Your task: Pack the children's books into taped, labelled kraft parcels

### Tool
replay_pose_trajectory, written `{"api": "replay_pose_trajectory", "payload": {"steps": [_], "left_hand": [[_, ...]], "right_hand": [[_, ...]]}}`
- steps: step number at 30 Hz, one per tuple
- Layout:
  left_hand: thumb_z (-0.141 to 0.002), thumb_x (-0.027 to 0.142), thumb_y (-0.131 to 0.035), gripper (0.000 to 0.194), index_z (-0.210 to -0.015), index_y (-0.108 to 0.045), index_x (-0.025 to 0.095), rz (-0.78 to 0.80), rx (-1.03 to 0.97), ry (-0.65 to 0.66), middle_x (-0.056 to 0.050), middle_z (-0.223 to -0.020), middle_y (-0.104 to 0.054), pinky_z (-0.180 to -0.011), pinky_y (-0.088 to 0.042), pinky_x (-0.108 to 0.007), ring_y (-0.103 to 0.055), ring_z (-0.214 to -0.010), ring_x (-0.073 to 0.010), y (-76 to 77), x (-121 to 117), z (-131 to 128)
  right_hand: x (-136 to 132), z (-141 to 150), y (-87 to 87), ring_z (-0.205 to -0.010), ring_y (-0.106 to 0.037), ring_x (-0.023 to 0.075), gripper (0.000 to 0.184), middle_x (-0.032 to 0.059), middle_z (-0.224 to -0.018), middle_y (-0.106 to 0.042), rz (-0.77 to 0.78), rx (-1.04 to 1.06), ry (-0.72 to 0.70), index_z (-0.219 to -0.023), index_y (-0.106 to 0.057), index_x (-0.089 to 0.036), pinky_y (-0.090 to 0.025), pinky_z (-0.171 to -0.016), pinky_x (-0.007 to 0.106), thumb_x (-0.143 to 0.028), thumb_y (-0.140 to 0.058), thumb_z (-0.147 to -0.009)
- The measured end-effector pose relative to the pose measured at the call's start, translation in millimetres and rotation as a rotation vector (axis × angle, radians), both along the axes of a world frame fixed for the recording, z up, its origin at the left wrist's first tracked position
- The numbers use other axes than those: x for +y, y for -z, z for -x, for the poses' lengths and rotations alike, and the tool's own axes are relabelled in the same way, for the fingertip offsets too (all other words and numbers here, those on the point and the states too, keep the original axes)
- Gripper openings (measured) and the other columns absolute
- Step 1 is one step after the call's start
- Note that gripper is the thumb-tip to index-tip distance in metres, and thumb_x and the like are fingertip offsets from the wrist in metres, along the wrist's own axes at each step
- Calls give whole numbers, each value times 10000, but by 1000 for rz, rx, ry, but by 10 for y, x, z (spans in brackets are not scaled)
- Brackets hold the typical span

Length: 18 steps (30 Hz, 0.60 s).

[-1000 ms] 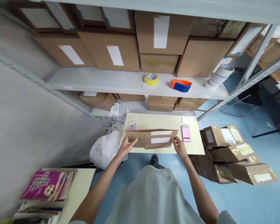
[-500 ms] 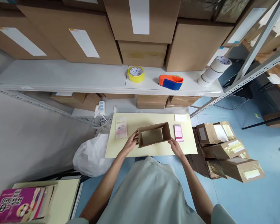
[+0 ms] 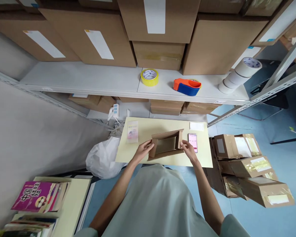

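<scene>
An open cardboard box is between my hands, just over the pale yellow table; whether it rests on the top I cannot tell. My left hand grips its left end, thumb over the edge. At the right end my right hand pinches the box wall. The inside of the box is visible, with nothing in it. A phone with a pink screen lies just right of the box. Toward the table's left side is a flat printed packet, and a white slip of paper lies at the back right.
On the grey shelf are a yellow tape roll, an orange and blue tape dispenser and stacked white rolls. Taped cartons stand on the right. A white plastic bag sits left, near books.
The view has shifted a little. The box's end flaps now stand angled outward, and my hands have moved onto its end walls from the lower corners.
</scene>
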<state>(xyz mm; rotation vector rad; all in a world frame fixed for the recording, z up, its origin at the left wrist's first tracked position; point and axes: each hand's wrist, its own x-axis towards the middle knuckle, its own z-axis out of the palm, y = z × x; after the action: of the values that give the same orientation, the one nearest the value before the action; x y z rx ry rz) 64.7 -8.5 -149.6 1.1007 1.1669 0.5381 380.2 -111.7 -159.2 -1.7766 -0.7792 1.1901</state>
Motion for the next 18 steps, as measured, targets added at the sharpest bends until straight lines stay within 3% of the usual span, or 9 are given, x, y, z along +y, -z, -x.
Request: {"api": "replay_pose_trajectory", "payload": {"steps": [8, 18], "left_hand": [[-833, 688, -802, 739, -1370, -735, 185, -113, 61, -179, -148, -1443, -730, -1168, -550, -501, -686, -1359, -351, 173, 116, -29], [-761, 729, -827, 784, -1320, -739, 187, -83, 38, -73, -151, -1410, -748, -1119, -583, -498, -696, -1333, -367, 157, 220, 40]], "right_hand": [[62, -27, -57, -995, -790, 290, 759, 113, -1136, -811, 83, -71, -144, -1405, -714, -218, -635, -820, 375, -662, -851, -804], [158, 54, -85, -933, -794, 299, 681, 119, -1048, -826, 111, -92, -148, -1283, -758, -187, -622, -795, 389, -718, -760, -856]]}}
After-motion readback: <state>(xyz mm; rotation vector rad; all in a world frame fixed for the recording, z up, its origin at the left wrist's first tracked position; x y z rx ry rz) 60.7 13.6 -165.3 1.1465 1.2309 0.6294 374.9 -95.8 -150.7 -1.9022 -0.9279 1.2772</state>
